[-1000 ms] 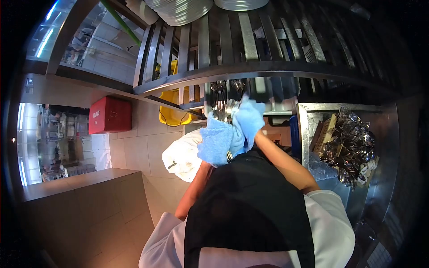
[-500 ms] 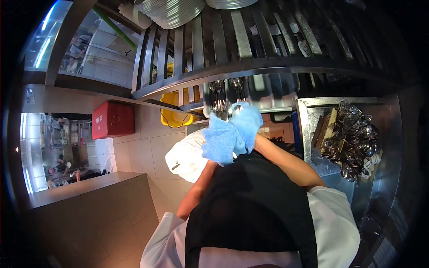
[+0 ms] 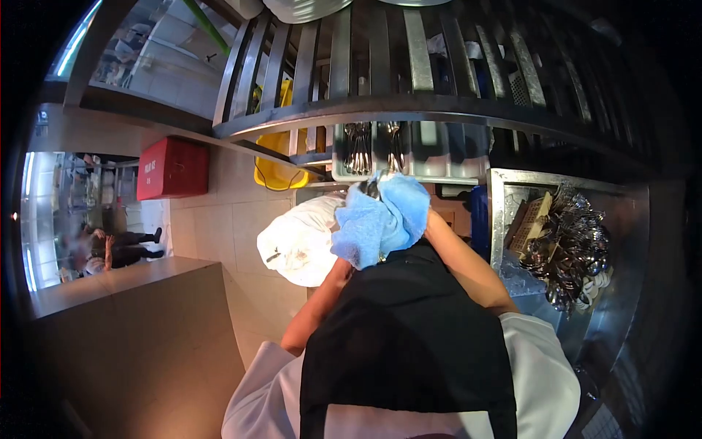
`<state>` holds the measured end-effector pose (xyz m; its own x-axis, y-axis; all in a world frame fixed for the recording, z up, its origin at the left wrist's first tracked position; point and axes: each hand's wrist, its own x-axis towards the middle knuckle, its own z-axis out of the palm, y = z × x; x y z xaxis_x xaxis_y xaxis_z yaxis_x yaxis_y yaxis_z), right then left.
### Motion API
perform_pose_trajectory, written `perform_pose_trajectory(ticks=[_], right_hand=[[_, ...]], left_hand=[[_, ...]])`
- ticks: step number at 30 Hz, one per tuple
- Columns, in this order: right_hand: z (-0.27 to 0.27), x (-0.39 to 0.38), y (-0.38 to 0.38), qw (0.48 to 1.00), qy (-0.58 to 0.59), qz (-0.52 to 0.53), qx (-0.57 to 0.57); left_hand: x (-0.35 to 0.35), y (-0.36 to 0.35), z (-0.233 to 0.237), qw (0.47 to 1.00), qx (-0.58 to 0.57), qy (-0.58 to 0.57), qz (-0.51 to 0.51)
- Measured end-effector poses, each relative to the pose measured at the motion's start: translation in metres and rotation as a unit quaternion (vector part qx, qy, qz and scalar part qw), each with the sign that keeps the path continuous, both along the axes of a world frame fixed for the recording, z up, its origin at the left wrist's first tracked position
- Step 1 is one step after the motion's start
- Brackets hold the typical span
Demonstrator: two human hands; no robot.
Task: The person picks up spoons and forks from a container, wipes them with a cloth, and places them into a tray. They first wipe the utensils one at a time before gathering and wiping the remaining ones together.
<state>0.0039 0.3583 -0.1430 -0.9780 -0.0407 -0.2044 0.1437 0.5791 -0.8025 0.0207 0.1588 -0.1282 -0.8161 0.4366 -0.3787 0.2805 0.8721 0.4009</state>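
Both my hands are wrapped in a blue cloth (image 3: pixel 365 230) held in front of my chest. My left hand (image 3: pixel 349 252) grips the lower fold, and a bundle of metal cutlery handles (image 3: pixel 379 257) pokes out beneath it. Under the upper fold, my right hand (image 3: pixel 423 219) is closed around a spoon (image 3: pixel 372 187) whose tip shows at the top. The fingers of both hands are hidden by the cloth. The hands touch each other, just below a grey cutlery tray (image 3: pixel 439 157).
The grey tray holds sorted spoons and forks under a slatted steel shelf (image 3: pixel 409 110). A steel tub (image 3: pixel 504 219) at the right holds a heap of cutlery (image 3: pixel 570 241). A white bag (image 3: pixel 296 241), yellow bucket (image 3: pixel 274 172), red box (image 3: pixel 172 168) and low tiled wall (image 3: pixel 124 293) are left.
My view has shifted a little, so the shelf and tray sit differently. The cloth-wrapped hands stay together, with the cloth turned slightly around the spoon. People have come into view far left.
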Motion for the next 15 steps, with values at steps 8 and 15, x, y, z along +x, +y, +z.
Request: perform_pose_trajectory(ticks=[8,15], right_hand=[[-0.043,-0.019,-0.011,0.976,0.125,-0.12,0.131],[-0.048,-0.033,0.01,0.951,0.136,-0.008,0.278]], left_hand=[[-0.017,0.042,0.048,0.994,-0.082,0.008,-0.065],[-0.012,0.018,0.019,0.992,-0.058,-0.013,-0.11]])
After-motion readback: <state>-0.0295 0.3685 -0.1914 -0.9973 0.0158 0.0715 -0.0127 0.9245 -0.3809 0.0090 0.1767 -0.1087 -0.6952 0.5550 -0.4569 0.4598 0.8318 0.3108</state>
